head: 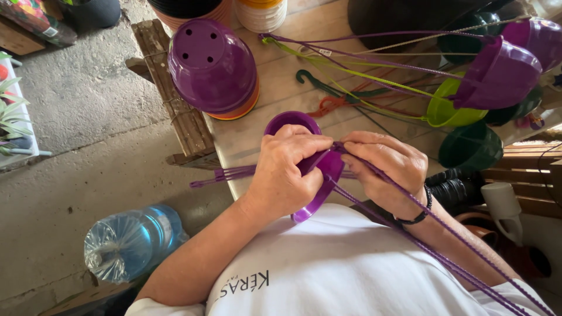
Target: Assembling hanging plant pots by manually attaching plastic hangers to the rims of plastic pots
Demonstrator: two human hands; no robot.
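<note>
My left hand [290, 169] grips the rim of a small purple plastic pot [291, 121] held on its side over the table edge. My right hand [386, 167] pinches thin purple hanger cords [445, 234] at the pot's rim; the cords run down across my white shirt to the lower right. More purple hanger strands [225, 174] stick out to the left under my left hand. A black band sits on my right wrist.
An upturned stack of purple and orange pots [213, 67] stands on the wooden table [281, 88]. Hanging pots, purple [497, 73], lime green [451, 108] and dark green [471, 146], lie at right with loose hangers. A blue water bottle [132, 243] lies on the concrete floor.
</note>
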